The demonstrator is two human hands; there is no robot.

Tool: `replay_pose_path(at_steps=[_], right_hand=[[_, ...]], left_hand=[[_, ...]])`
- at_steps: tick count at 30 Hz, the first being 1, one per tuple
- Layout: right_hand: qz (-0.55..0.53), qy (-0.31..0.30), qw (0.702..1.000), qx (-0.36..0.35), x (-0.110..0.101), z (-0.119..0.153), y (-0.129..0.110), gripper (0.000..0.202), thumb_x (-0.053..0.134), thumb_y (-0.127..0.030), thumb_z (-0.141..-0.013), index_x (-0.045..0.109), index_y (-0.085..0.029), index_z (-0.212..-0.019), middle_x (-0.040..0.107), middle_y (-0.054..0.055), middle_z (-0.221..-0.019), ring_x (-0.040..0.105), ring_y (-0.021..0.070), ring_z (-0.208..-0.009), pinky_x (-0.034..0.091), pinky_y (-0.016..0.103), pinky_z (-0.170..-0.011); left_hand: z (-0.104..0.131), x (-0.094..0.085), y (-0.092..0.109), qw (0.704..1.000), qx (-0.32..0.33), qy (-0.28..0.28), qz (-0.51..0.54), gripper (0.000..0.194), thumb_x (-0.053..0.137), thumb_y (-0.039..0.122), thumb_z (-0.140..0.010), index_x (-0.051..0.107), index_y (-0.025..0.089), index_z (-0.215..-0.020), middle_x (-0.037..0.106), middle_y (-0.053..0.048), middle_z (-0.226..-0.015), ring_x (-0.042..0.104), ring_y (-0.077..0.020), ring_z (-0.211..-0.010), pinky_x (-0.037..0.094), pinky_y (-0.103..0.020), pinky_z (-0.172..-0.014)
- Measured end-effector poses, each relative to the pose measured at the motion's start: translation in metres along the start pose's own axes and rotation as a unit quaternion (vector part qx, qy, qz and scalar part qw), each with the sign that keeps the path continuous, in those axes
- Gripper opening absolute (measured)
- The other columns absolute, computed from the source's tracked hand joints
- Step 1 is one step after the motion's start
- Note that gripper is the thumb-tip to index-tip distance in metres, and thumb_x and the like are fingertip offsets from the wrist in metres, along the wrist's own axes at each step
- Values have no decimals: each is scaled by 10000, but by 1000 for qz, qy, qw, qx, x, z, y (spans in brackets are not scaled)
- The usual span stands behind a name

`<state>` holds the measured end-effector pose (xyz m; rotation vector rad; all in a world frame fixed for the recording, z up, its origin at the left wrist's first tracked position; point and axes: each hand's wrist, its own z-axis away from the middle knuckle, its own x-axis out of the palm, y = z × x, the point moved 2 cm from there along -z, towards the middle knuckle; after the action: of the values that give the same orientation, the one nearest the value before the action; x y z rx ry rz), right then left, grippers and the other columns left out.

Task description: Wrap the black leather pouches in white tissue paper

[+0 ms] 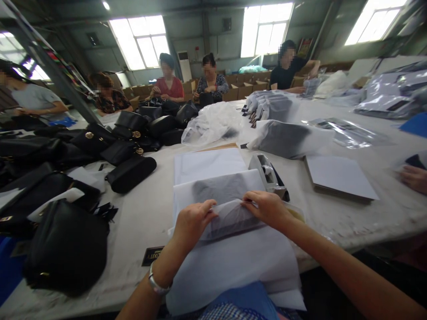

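In front of me a dark handbag shows through white tissue paper (230, 184) folded around it. My left hand (193, 221) is closed on the left part of the paper's folded edge, thumb and fingers together. Along the same edge to the right, my right hand (265, 207) pinches the paper between thumb and fingers. Beneath the wrapped bag lie more white paper sheets (233, 258), hanging toward my lap. A grey tape dispenser (267, 173) stands just beyond my right hand. Left of my left wrist lies a small black label (152, 256) with gold lettering.
Black handbags (66, 246) are heaped along the left. Bags wrapped in paper (282, 138) and clear plastic bags (347, 131) lie farther back. A stack of white boards (340, 177) sits at right. Several people work around the table (133, 222); another person's hand (414, 178) shows at the right edge.
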<state>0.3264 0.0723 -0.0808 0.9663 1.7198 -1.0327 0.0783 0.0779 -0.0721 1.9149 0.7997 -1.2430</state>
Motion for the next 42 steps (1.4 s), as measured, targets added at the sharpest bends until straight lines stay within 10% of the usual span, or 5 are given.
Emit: replay_pose_path(at_steps=[10, 19, 30, 35, 42], right_hand=[[-13, -1, 1000, 28, 3, -8, 2, 185, 613, -412, -913, 644, -241, -847, 730, 8, -801, 655, 181, -688, 346, 269, -583], [65, 40, 996, 55, -2, -17, 25, 113, 554, -242, -923, 645, -242, -990, 732, 40, -957, 679, 232, -809, 439, 312, -667], [-50, 203, 955, 210, -23, 76, 98, 329, 578, -468, -897, 700, -214, -1066, 605, 119, -1327, 523, 287, -1266, 361, 490, -1111], [-175, 199, 921, 286, -15, 35, 117, 362, 643, -530, -822, 770, -210, -934, 518, 120, -1436, 391, 316, -1380, 237, 509, -1171], [-326, 174, 871, 323, -2, 10, 117, 426, 667, -573, -785, 785, -174, -874, 546, 159, -1412, 602, 293, -1192, 497, 397, -965]], left_hand=[[1, -11, 8, 991, 28, 111, -74, 294, 531, 205, -964, 605, 212, -1249, 701, -92, -1203, 642, -260, -1124, 451, -457, -1038], [29, 48, 42, 993, 84, 38, -78, 425, 431, 102, -962, 548, 197, -1359, 500, -78, -1467, 456, -278, -1369, 466, -498, -1076], [24, 46, 36, 994, 69, 7, -78, 426, 485, 242, -969, 528, 245, -1393, 376, -57, -1540, 366, -358, -1414, 422, -609, -1064], [24, 45, 36, 994, 74, 16, -78, 438, 525, 265, -950, 533, 247, -1387, 395, -64, -1531, 381, -362, -1405, 435, -599, -1053], [26, 47, 35, 995, 68, 24, -71, 466, 550, 230, -931, 520, 249, -1396, 390, -50, -1535, 380, -352, -1408, 436, -601, -1054]])
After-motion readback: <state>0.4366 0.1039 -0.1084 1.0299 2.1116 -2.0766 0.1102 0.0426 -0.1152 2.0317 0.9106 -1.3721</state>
